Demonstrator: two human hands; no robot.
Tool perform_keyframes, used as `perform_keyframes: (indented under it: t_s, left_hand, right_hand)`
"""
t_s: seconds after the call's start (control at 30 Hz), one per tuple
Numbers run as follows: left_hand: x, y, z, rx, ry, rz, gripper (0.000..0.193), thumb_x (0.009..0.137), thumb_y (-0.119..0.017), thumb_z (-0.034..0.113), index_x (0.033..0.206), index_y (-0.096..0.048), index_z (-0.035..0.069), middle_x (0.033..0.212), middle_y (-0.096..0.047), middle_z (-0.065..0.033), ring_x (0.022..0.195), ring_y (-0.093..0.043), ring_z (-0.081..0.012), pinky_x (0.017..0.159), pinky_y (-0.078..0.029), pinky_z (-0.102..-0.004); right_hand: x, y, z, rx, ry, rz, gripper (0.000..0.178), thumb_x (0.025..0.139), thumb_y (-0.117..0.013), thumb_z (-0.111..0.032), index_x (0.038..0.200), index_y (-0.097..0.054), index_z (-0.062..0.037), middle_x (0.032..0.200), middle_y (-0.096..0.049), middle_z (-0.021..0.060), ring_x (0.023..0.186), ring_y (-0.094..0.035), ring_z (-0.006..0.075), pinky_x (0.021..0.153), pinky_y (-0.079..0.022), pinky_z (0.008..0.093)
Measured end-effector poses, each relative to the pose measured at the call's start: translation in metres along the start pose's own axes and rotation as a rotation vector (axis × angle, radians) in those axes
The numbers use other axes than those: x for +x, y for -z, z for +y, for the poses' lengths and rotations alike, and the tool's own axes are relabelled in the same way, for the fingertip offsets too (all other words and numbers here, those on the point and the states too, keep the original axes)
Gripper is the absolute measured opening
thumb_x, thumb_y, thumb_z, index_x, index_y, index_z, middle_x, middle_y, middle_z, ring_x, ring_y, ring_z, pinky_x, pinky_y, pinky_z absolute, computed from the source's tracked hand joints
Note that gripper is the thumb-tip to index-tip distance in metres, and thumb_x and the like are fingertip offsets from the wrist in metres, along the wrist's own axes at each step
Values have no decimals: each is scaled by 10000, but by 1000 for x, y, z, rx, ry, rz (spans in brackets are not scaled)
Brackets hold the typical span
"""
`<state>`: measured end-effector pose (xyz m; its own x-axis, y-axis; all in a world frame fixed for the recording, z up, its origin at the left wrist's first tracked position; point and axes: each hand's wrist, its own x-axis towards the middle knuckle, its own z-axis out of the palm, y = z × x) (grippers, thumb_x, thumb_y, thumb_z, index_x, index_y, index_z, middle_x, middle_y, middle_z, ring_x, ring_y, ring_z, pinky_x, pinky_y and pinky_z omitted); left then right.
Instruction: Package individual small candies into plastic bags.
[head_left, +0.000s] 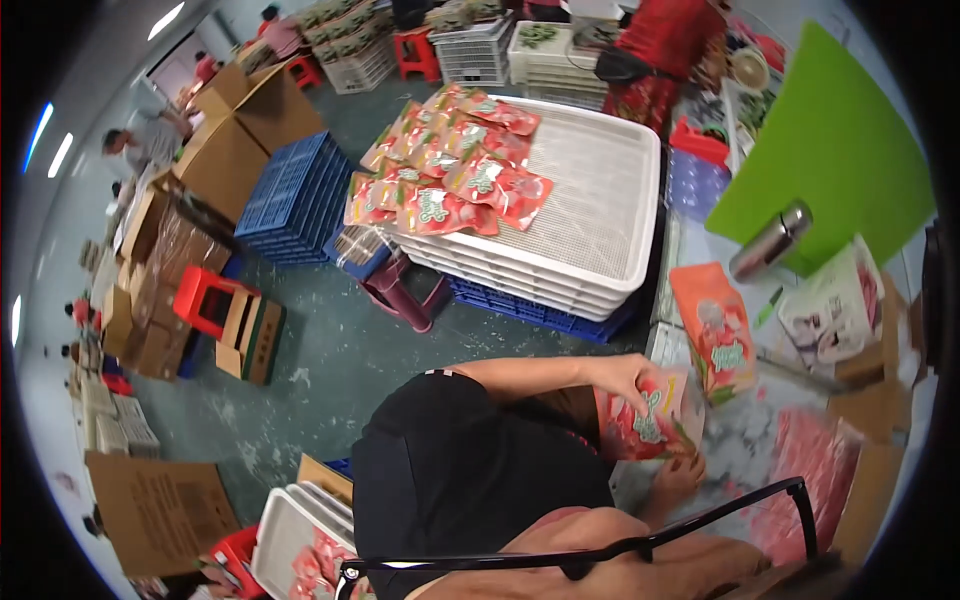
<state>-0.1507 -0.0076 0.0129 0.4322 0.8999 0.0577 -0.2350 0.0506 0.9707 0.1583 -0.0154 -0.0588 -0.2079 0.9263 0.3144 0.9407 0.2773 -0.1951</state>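
A glossy red-pink printed pouch (640,428) is held between my two hands over the table's near edge. My left hand (622,378) grips its upper edge, the thumb on the printed face. At its lower corner, the fingers of my right hand (682,476) are closed on the pouch. Just beyond it, a larger orange-pink pouch (712,335) lies on the marbled table (735,440). Flat pink plastic packaging (805,485) lies farther along the table, to the lower right.
Filled pouches (450,165) are heaped on stacked white mesh trays (600,200). A steel flask (770,240), a white bag (835,310) and a green board (835,150) stand at the right. Blue crates (290,195), stools (405,290) and cartons (165,510) occupy the floor; other people are farther off.
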Motion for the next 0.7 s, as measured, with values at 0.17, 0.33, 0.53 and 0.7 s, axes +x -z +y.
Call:
perform_keyframes:
  t_s: [0.17,0.33,0.53,0.7]
  left_hand:
    - [4,-10,2,33,-27,-37,371,726,-824,48,1059,-665,16,930,-706,-20,845,-620,-62,722,-517,-249]
    - [24,-20,3,200,-59,-90,488,669,-872,152,1084,-656,13,947,-719,-67,852,-656,-118,768,-530,-281]
    - [51,-46,22,298,-19,-102,462,642,-888,186,1034,-690,43,902,-727,-65,841,-669,-140,747,-519,-290]
    - [67,-61,20,255,16,-154,432,632,-895,197,982,-701,36,876,-727,-65,807,-671,-141,710,-516,-300]
  right_hand:
    - [-8,-10,48,214,-88,-31,249,857,-596,-127,1071,-612,0,1041,-576,185,957,-560,347,831,-474,434]
    - [7,-20,91,454,-170,353,265,937,-602,-217,1126,-648,-37,866,-591,86,731,-597,215,585,-495,331]
    - [48,86,88,1501,-730,293,344,970,-561,-335,1219,-573,-98,764,-554,24,541,-497,106,419,-375,226]
    - [59,102,43,1838,-516,120,314,980,-527,-323,1133,-566,-51,726,-527,23,526,-480,103,427,-370,214]
